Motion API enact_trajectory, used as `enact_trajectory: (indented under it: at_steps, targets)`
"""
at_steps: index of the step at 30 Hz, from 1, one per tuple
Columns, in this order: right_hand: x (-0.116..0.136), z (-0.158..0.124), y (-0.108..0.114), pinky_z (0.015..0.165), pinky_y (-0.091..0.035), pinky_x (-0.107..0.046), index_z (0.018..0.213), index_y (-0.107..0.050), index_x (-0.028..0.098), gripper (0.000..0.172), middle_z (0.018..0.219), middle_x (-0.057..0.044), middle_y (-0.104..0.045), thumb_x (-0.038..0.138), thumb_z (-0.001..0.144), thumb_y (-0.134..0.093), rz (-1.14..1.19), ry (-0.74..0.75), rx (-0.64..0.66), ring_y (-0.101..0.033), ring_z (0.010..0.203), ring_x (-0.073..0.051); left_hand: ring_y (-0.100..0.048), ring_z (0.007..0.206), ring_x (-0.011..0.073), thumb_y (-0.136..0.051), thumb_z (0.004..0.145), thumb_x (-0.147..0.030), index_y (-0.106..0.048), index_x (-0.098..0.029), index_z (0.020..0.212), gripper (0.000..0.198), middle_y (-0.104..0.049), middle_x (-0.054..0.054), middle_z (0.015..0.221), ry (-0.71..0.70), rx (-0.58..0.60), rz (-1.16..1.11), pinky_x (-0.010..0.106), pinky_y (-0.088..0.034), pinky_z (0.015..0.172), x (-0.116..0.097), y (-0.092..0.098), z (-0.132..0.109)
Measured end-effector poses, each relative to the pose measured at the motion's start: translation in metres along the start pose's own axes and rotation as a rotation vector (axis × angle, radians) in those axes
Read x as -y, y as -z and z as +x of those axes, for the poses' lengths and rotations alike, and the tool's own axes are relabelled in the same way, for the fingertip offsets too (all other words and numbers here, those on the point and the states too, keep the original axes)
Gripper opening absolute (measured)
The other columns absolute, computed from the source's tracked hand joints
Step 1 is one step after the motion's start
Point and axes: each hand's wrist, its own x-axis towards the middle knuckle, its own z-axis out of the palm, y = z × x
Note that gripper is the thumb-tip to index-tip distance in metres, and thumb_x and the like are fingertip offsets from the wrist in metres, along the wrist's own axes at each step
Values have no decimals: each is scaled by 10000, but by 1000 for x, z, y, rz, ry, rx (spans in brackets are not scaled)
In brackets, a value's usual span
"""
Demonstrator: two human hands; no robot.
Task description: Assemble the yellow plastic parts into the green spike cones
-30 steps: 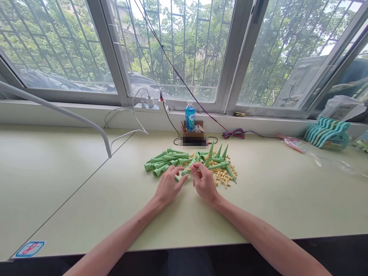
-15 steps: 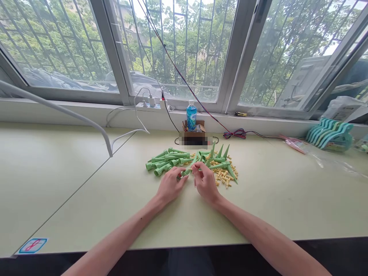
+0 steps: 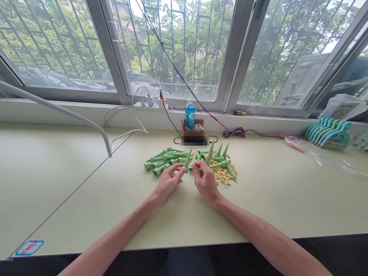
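My left hand (image 3: 167,183) is closed on a green plastic spike (image 3: 188,159), a pointed cone with a wider collar, its tip up and leaning slightly right. Close beside it, my right hand (image 3: 206,183) pinches a small yellow plastic fitting (image 3: 191,167), mostly covered by the fingers. Behind my left hand lies a heap of green spikes (image 3: 161,168). Several more spikes (image 3: 220,150) stand or lie beyond my right hand, among a pile of loose yellow fittings (image 3: 225,178).
A blue-labelled bottle (image 3: 190,115) stands in a small cardboard box (image 3: 198,133) by the windowsill. Coiled red and black wire (image 3: 234,132) lies to its right, with turquoise hangers (image 3: 327,133) farther right. A white curved rod (image 3: 86,119) reaches in from the left.
My left hand has lifted a green spike from among the others and tipped it point upward, moving slightly left. My right hand keeps its pinch in nearly the same place.
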Motion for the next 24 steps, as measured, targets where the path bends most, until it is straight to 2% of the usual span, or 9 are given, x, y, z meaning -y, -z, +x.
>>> enact_trajectory:
  at_steps: [7, 13, 18, 24]
  targets:
    - [0, 1, 0, 494, -359, -228, 873, -545, 192, 236, 659, 16, -529, 366, 988, -435, -23, 12, -19, -458, 498, -111, -362, 448, 38, -667, 797, -519, -647, -239, 1116, 425, -544, -15, 781, 18, -11, 8, 178, -268, 365, -3, -1, -2]
    - [0, 0, 1, 493, -350, -231, 859, -545, 190, 256, 639, 24, -511, 379, 989, -431, -26, 13, -22, -440, 490, -110, -371, 456, 32, -682, 774, -527, -657, -245, 1079, 417, -555, -5, 865, 10, 7, 10, 181, -279, 379, -6, -2, -4]
    - [-1, 1, 1, 489, -352, -235, 860, -550, 192, 270, 636, 20, -515, 397, 987, -430, -28, 8, -29, -443, 490, -116, -355, 456, 26, -683, 771, -519, -643, -234, 1071, 416, -543, 3, 874, -7, 19, 28, 168, -258, 372, -5, -3, -4]
    - [-1, 0, 1, 485, -346, -236, 856, -552, 191, 261, 648, 17, -524, 390, 983, -440, -24, 11, -31, -436, 489, -111, -395, 461, 39, -693, 763, -503, -631, -233, 1052, 401, -545, -6, 835, -73, 3, 64, 167, -303, 363, -3, -4, -4]
